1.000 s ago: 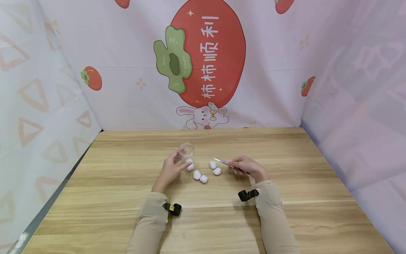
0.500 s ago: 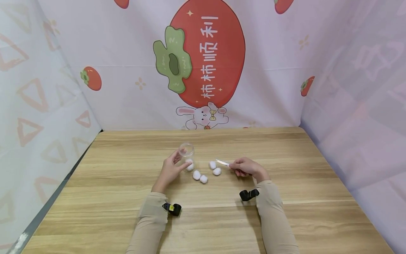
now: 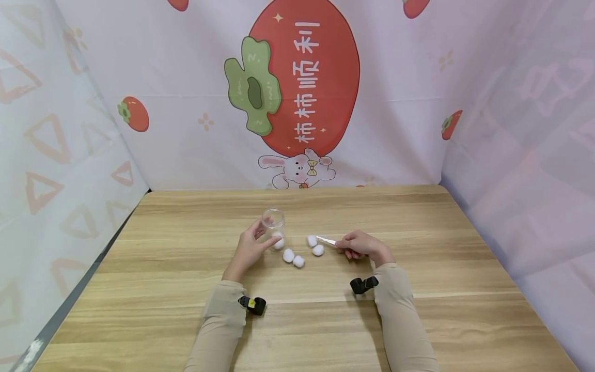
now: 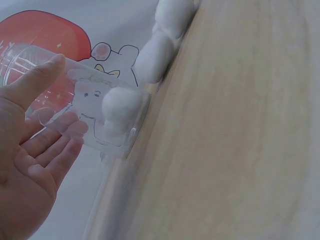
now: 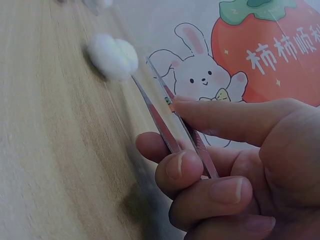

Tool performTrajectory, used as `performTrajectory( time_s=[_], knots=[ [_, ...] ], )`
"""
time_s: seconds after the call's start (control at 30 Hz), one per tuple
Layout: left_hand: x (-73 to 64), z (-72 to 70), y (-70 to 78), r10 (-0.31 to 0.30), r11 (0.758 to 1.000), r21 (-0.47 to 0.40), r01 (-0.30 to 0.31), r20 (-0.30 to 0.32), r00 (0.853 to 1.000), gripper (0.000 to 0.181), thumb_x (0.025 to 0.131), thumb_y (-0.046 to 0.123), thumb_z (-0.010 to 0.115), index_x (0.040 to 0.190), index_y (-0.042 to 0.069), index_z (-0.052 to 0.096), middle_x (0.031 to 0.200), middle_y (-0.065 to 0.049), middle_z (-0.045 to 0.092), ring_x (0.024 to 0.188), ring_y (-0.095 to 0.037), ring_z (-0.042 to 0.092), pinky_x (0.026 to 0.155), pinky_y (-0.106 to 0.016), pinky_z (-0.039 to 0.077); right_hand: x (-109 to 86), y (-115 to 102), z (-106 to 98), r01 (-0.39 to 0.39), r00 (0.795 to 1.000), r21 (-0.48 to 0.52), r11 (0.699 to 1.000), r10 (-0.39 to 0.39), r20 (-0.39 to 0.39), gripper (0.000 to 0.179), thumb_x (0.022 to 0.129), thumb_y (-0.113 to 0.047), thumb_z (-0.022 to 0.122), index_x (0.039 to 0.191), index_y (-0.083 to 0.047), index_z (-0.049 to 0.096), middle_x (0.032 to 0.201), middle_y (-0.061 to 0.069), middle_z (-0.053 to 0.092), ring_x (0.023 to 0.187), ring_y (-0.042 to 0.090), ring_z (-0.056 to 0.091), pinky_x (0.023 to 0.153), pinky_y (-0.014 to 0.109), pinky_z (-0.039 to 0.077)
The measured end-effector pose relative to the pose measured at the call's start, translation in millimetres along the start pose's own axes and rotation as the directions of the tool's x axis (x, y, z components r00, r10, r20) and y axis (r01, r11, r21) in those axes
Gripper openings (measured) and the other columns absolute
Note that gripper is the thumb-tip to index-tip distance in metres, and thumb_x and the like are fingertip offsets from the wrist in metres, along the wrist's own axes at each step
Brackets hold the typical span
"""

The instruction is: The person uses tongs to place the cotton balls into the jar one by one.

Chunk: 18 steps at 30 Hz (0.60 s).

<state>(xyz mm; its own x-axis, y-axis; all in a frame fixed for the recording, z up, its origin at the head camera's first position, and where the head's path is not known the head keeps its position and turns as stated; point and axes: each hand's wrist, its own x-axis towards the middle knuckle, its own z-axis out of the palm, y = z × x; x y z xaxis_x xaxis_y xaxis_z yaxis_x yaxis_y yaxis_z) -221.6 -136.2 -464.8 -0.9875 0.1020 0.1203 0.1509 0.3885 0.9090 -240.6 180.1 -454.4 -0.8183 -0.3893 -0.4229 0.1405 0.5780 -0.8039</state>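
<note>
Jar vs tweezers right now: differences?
The jar is clear and wide; the tweezers are metallic and slim. The jar stands upright; the tweezers slant. The jar has white cotton inside; the tweezers' tips are parted. Both are held: jar in the left hand, tweezers in the right hand.

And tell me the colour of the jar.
The jar is clear and colourless; the left wrist view shows it best.

White balls (image 3: 288,256), a colourless jar (image 3: 273,219) and silvery tweezers (image 3: 326,241) show against the tan, wood-grained table (image 3: 307,325), its far edge backed by pale cloth (image 3: 395,119) printed with red fruit (image 3: 337,77).
</note>
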Motion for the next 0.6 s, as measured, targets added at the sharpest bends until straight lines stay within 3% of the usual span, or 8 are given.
performTrajectory(
  time_s=[0.6],
  knots=[
    [-0.7,-0.6,2.0,-0.007,1.000,-0.013,0.007,0.005,1.000,0.067,0.082,0.015,0.077,0.139,-0.001,0.045,0.140,-0.023,0.053,0.131,-0.037,0.052,0.115,-0.040,0.045,4.3,-2.3,6.9,-0.018,1.000,-0.054,0.998,0.017,-0.021,0.028,0.096,-0.024,0.057,0.081,-0.002,0.066,0.051,-0.006,0.048,0.041,0.003,0.034,0.041,0.014,0.030]
  ],
)
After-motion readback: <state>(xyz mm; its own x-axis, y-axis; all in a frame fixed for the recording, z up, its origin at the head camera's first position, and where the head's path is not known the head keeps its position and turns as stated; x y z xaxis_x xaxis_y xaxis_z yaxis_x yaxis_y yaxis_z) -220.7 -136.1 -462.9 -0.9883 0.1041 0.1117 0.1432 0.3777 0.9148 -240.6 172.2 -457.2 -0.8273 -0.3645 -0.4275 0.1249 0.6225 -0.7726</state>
